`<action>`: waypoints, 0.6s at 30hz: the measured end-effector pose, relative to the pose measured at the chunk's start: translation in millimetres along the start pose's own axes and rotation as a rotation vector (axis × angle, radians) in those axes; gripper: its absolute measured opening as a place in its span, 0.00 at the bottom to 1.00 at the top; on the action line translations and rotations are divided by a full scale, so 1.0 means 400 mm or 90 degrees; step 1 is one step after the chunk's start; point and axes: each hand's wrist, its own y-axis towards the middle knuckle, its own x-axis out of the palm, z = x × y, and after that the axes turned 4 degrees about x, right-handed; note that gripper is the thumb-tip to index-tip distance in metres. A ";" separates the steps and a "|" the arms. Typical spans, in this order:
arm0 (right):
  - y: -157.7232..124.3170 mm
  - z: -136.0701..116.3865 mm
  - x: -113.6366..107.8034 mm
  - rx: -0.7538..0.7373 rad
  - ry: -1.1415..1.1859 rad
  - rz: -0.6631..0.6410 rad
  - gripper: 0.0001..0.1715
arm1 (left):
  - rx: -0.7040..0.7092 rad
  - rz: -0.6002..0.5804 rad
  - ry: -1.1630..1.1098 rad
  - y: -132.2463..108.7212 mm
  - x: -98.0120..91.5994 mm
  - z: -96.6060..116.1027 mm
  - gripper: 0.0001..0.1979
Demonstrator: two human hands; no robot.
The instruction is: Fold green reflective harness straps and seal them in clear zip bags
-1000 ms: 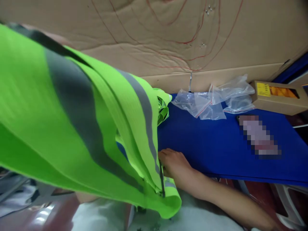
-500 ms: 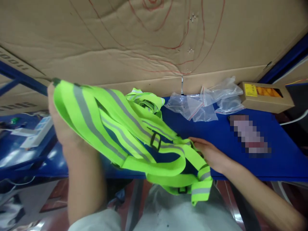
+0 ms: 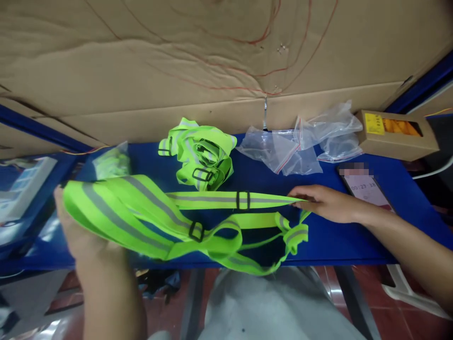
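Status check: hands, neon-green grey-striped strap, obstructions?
Right hand pinches neon-green grey-striped strap. Left hand at its looped end, fingers hidden. Crumpled neon-green bundle beyond, apparently not blocking.

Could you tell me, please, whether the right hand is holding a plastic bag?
No, the right hand pinches a green strap, and the plastic bags lie farther back.

My neon-green strap [image 3: 222,246] with grey stripes [image 3: 116,219] and black buckles [image 3: 238,200] shows against the blue table [image 3: 336,245], with red curves [image 3: 230,88] on the brown cardboard [image 3: 159,85] at twelve o'clock.
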 end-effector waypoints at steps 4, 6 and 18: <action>0.023 0.011 -0.044 -0.060 -0.149 0.117 0.19 | 0.073 0.072 -0.100 0.018 -0.002 -0.020 0.22; 0.021 -0.007 -0.042 -0.084 -0.153 0.194 0.22 | 0.120 0.087 -0.056 0.003 -0.018 -0.035 0.27; -0.036 -0.023 0.058 -0.202 -0.274 0.102 0.23 | 0.036 0.145 0.124 -0.091 -0.105 -0.042 0.28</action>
